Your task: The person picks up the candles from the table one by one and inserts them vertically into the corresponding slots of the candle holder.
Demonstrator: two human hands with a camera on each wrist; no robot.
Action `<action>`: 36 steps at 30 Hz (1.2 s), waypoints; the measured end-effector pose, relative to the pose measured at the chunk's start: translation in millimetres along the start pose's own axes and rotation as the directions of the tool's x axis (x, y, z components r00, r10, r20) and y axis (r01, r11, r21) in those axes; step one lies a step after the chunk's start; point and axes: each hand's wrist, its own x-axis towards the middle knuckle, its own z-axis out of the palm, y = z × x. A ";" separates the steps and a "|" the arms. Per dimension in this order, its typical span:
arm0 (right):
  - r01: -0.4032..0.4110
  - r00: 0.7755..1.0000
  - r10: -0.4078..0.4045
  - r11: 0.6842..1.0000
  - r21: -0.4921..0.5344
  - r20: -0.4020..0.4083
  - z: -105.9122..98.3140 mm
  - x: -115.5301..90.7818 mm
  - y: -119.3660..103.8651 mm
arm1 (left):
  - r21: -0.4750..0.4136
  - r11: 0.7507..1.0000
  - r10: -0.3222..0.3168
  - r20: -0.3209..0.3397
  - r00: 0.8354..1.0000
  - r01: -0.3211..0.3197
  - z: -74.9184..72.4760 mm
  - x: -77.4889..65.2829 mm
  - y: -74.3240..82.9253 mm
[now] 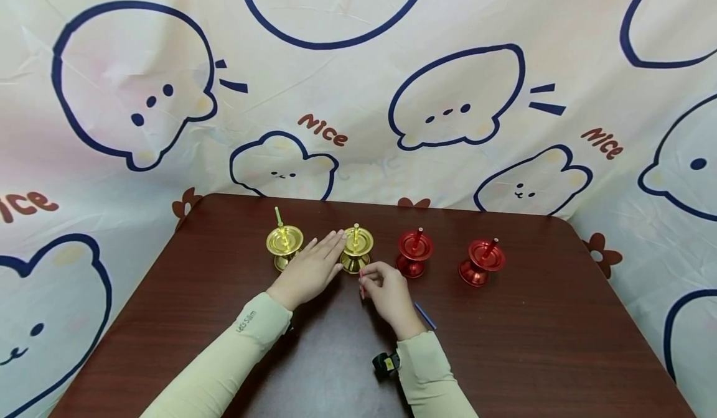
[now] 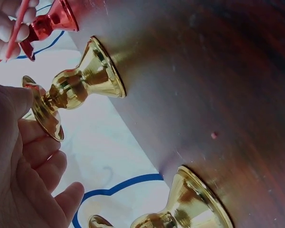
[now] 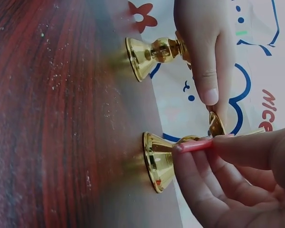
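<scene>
On the dark table (image 1: 347, 356), a blue stick (image 1: 425, 316) lies beside the right hand (image 1: 388, 292), which pinches a pinkish-red stick (image 3: 194, 145) at its fingertips, just before the right gold holder (image 1: 355, 264). The left hand (image 1: 309, 269), fingers extended to that holder's dish, comes between it and the left gold holder (image 1: 282, 260); red holders (image 1: 414, 265) stand rightward, a printed cloth (image 1: 364, 175) behind.

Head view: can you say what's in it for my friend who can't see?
A person's right grip pinches a small red stick while the left grip is at a gold candle holder. Another gold holder and two red holders stand on a brown table before a cartoon-printed cloth.
</scene>
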 end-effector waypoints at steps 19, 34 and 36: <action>0.125 0.978 -0.132 0.991 -0.050 -0.159 -5.0 9.7 -4.8 | 0.001 1.000 0.006 -0.016 1.000 -0.006 3.8 -0.7 -0.9; 0.189 0.932 -0.213 0.976 -0.107 -0.295 -5.9 20.1 -7.8 | 0.014 1.000 0.021 -0.015 1.000 -0.021 3.1 -1.5 -0.8; 0.198 0.927 -0.220 0.975 -0.104 -0.303 -6.4 21.6 -8.4 | 0.013 1.000 0.023 -0.016 1.000 -0.022 2.9 -1.6 -0.6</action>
